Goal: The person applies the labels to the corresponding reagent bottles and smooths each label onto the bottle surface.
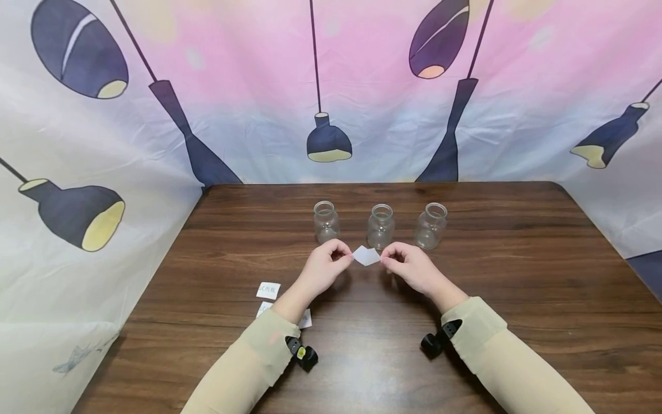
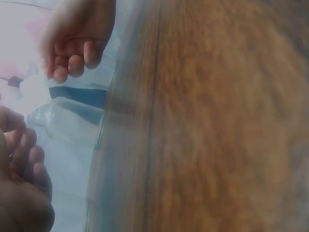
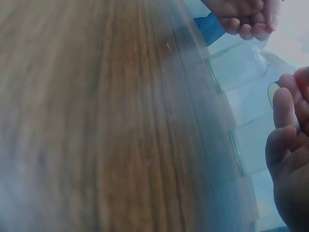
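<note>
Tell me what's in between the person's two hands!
A small white piece of paper: the head view shows it stretching from the left hand to the right hand, pinched at each end.

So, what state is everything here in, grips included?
Left grip: pinching one end of the white paper
Right grip: pinching the other end
White paper: held up between both grips
Left jar: upright, lidless
Middle jar: upright, lidless
Right jar: upright, lidless
Printed label: lying flat, fully visible
Other labels: lying flat, partly hidden by the left sleeve
</note>
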Available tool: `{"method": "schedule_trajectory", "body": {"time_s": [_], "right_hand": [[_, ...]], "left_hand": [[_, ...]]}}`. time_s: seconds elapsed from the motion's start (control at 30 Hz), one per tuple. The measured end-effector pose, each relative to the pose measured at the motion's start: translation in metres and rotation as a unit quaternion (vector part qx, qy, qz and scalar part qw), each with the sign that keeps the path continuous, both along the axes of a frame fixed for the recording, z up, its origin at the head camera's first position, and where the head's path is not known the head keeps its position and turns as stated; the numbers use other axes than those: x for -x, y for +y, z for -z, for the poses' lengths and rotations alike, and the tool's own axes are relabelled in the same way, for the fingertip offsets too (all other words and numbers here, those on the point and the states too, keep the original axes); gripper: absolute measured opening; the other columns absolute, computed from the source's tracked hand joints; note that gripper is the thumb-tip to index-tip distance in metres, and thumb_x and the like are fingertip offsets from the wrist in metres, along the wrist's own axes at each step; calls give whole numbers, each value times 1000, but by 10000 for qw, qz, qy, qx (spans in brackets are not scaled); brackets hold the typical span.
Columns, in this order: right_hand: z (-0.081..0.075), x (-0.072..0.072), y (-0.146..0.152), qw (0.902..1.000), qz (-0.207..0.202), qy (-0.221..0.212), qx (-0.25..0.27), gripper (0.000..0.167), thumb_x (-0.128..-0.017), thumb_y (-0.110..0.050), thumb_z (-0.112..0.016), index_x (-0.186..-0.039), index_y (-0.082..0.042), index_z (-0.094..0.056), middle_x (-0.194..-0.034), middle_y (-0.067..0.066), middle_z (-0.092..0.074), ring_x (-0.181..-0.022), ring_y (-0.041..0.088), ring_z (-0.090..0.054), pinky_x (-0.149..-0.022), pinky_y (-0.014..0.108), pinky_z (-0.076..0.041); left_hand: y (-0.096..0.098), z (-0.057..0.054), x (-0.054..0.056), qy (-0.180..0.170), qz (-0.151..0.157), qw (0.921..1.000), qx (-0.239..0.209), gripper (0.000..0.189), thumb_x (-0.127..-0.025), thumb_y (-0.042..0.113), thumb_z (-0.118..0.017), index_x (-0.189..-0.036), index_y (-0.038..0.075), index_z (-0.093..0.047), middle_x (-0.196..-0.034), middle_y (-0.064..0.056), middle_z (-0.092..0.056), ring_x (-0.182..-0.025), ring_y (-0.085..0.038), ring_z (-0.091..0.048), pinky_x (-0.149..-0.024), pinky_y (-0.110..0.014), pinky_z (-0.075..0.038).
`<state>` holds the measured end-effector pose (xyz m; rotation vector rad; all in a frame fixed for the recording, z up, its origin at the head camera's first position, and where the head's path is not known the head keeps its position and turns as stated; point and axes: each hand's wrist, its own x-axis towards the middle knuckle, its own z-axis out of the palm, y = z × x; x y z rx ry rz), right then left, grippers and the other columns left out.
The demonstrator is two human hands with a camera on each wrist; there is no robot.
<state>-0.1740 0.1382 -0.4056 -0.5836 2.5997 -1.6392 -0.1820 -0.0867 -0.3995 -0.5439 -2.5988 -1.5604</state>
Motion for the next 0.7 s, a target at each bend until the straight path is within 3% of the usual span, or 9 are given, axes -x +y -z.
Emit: {"method": "schedule_trajectory", "body": {"time_s": [0.47, 0.7], "right_hand": [[-2, -3, 13, 9999, 166, -10, 8, 8, -89, -9, -62, -87, -1, -62, -68, 1, -58, -67, 22, -56, -58, 25, -44], [0, -4, 21, 9994, 192, -187, 218, 10, -89, -6, -62, -91, 3, -61, -77, 15, -60, -67, 17, -56, -60, 25, -44]], "left_hand": [[-8, 2, -1, -22, -107, 9999, 83, 5, -85, 12, -65, -84, 9, -63, -73, 3, -56, -68, -12, -48, -63, -26, -40], [-15, 3, -1, -44, -243, 9997, 81, 6, -85, 14, -65, -85, 9, -63, -76, 3, -57, -70, -13, -50, -64, -27, -41]]}}
